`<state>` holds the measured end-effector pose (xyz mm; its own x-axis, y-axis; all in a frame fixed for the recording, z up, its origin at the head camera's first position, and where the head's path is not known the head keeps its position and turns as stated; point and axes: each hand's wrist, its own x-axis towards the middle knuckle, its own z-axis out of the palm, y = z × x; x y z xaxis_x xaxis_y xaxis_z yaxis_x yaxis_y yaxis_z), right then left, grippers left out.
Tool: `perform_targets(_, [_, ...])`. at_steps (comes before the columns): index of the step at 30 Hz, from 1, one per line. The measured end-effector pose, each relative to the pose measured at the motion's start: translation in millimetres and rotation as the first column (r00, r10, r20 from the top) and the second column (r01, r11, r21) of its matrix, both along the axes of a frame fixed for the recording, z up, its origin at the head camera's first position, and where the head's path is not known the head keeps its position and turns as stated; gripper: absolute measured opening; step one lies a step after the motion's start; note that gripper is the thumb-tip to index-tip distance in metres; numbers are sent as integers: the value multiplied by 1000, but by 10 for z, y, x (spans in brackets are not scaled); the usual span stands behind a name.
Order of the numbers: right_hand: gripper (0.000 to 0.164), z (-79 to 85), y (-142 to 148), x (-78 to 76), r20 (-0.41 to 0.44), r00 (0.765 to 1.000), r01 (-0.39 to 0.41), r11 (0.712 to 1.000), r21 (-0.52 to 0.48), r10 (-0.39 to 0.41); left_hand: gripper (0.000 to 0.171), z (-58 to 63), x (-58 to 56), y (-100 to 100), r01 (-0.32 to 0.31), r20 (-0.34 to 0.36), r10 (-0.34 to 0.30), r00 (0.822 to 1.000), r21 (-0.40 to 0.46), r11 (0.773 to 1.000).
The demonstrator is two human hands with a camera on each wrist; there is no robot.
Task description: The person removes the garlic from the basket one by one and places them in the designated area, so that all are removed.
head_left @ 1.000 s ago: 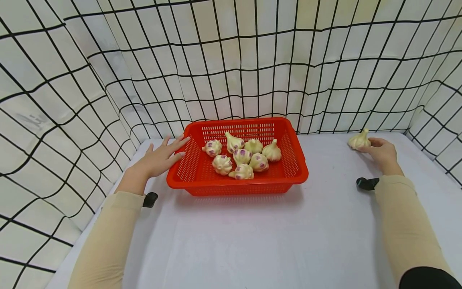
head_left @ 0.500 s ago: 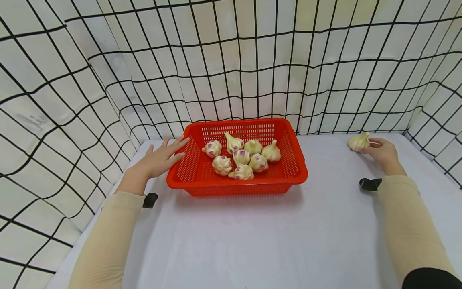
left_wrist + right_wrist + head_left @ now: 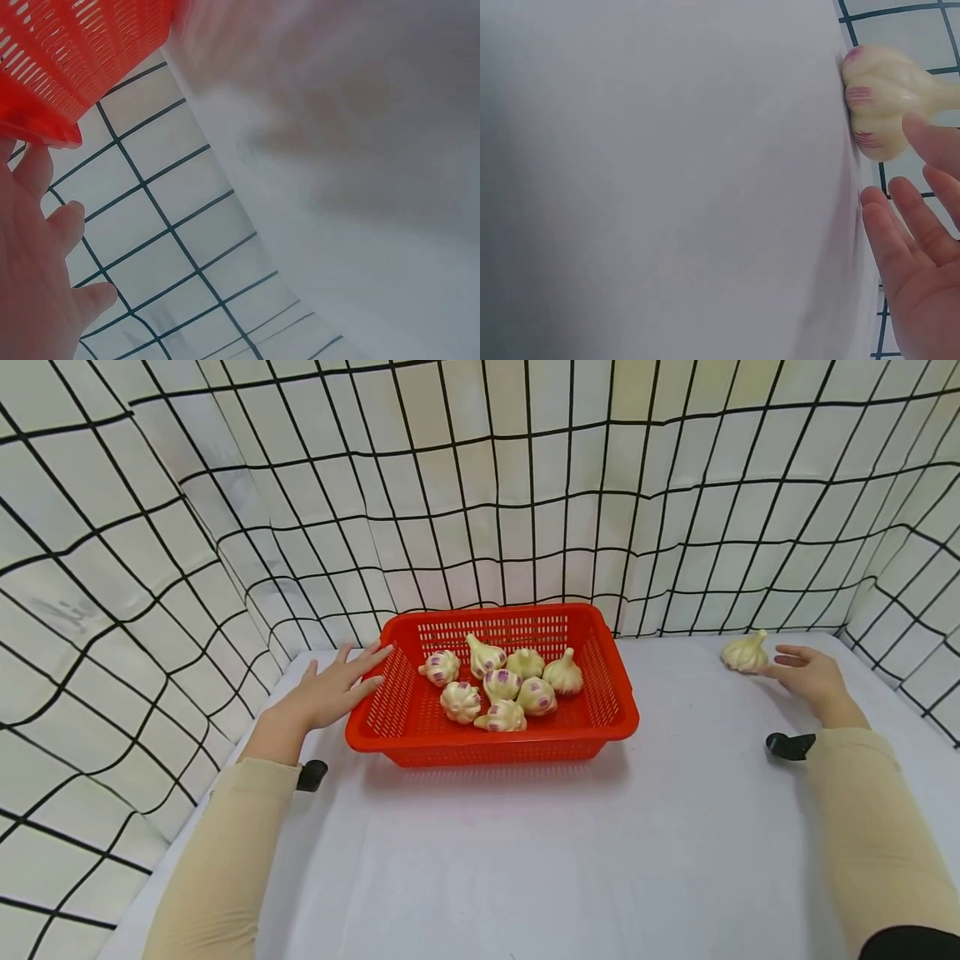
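Observation:
A red plastic basket (image 3: 495,752) with slotted walls holds several garlic bulbs (image 3: 502,685), cream with purple streaks. My left hand (image 3: 326,693) lies with spread fingers against the basket's left rim; in the left wrist view, the fingertips touch beneath the red rim (image 3: 41,135). On the table at the far right sits a single garlic bulb (image 3: 745,653), its stem pointing up. Just right of that bulb is my right hand (image 3: 813,681), its fingers loosely extended and holding nothing. The right wrist view shows the thumb near the bulb (image 3: 885,97); whether it touches is unclear.
A white cloth covers the table (image 3: 495,860). Black netting (image 3: 555,527) over white sheeting rises behind and along both sides, close to both hands. A black device (image 3: 311,775) juts from the left wrist, another (image 3: 790,745) from the right.
My right hand has let go of the lone garlic bulb and drawn back slightly to the right, its fingers loosening. The bulb stays on the table. My left hand and the basket keep their places.

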<state>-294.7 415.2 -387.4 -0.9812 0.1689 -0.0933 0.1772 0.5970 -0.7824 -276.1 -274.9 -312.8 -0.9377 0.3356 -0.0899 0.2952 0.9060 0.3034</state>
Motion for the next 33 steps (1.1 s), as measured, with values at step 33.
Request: perform_targets(33, [72,354,-189,253,-170,976,-121,990,78,133,65,-10,1,-17,10,2,-10,1000,11,1000])
